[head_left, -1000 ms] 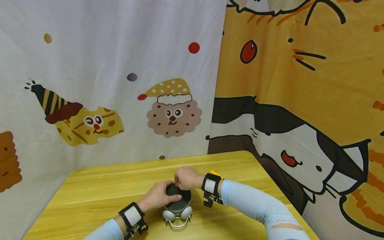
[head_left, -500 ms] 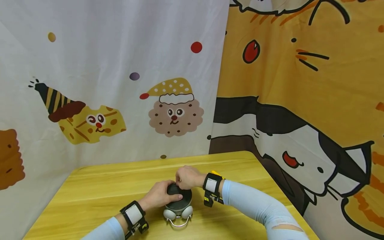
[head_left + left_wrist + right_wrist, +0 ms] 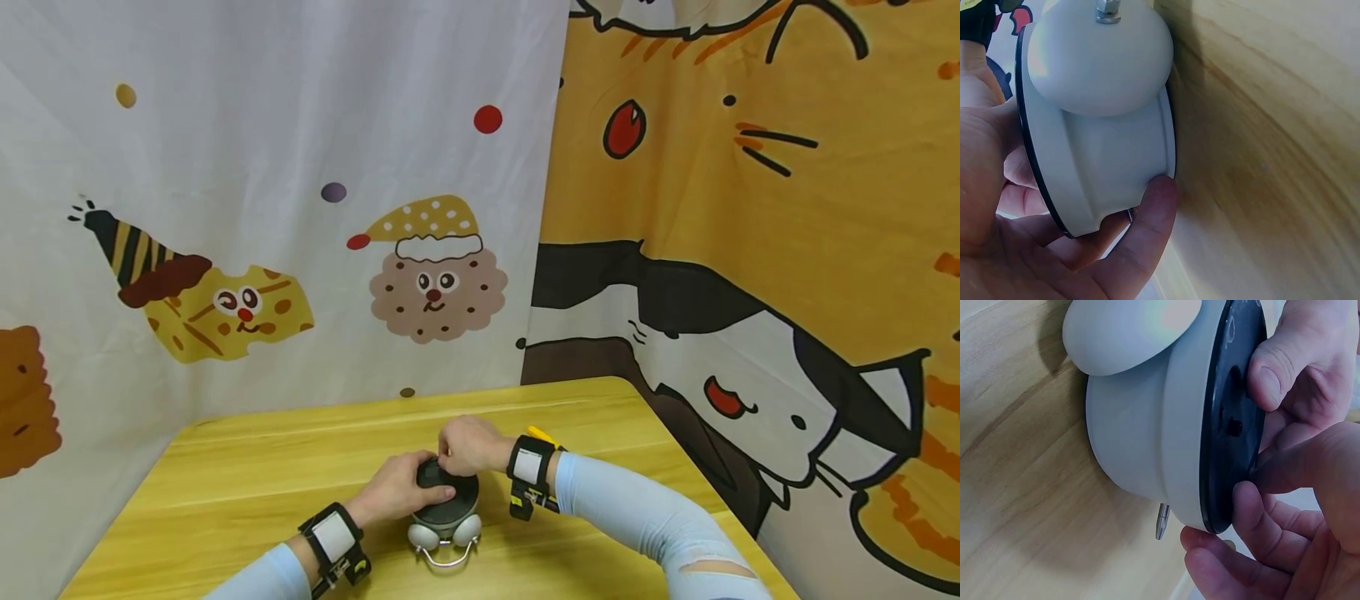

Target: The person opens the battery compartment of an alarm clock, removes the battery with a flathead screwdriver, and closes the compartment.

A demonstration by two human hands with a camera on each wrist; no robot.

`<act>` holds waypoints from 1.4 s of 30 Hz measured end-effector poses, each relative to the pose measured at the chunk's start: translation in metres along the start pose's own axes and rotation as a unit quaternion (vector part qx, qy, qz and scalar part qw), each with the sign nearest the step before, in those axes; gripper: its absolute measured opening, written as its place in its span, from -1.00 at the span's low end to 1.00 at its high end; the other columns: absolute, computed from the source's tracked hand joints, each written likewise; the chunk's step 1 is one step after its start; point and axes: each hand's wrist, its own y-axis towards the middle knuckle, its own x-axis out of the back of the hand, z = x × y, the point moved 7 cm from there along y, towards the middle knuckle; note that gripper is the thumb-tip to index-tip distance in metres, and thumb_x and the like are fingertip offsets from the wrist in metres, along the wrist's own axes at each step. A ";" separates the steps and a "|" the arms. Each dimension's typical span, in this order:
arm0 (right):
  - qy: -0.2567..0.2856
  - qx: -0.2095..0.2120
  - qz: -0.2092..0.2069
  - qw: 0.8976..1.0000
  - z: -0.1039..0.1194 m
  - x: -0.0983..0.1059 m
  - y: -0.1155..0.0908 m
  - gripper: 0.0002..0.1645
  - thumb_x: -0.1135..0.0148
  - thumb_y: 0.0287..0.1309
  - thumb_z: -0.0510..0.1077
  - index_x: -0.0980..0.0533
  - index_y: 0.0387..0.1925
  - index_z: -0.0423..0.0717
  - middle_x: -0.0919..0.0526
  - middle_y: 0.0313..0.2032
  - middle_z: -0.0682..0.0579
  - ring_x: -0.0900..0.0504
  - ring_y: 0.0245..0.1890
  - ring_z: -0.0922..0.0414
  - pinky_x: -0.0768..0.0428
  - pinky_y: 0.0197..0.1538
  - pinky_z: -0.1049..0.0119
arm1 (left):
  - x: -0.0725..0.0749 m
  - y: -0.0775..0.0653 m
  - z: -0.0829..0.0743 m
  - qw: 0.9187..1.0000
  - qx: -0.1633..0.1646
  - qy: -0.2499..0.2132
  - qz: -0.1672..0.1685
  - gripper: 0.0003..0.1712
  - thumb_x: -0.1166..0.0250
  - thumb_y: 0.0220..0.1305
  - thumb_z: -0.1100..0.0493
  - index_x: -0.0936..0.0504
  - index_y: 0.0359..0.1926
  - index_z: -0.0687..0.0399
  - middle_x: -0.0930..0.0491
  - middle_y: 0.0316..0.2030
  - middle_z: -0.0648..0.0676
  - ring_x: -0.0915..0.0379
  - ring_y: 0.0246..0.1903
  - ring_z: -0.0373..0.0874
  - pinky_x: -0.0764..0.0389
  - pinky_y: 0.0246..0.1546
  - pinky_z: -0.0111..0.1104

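A white twin-bell alarm clock (image 3: pixel 459 505) lies face down on the table, black back up. Its two bells and wire handle (image 3: pixel 447 566) point toward me. My left hand (image 3: pixel 393 490) grips its left side, the thumb lying across the back and a fingertip (image 3: pixel 1160 194) low on the casing. At the far edge, my right hand (image 3: pixel 468 446) has curled fingers pinching the rim of the black back (image 3: pixel 1229 450). In the right wrist view, a metal foot (image 3: pixel 1162 522) sticks out of the casing. What the right fingertips press is partly hidden.
The clock lies on a yellow wood-grain table (image 3: pixel 262 483). Partly hidden behind my right wrist is a thin yellow object (image 3: pixel 540 434). A cartoon-printed curtain (image 3: pixel 420 100) hangs behind the table's far edge, and another stretch runs along the right.
The head view shifts slightly. Both hands and the clock keep practically the same place and hold.
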 end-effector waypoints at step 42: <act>0.033 0.014 -0.023 0.999 0.002 0.008 -0.005 -0.87 -0.67 0.28 0.00 -0.81 -0.35 0.18 -0.79 -0.40 0.27 -0.59 -0.43 0.35 -0.54 -0.42 0.46 | -0.002 0.001 0.004 1.000 0.003 -0.015 0.007 -0.29 -0.62 0.37 -0.19 -0.71 0.31 0.19 -0.85 -0.03 0.09 -0.72 -0.11 -0.15 -0.69 -0.16 -0.27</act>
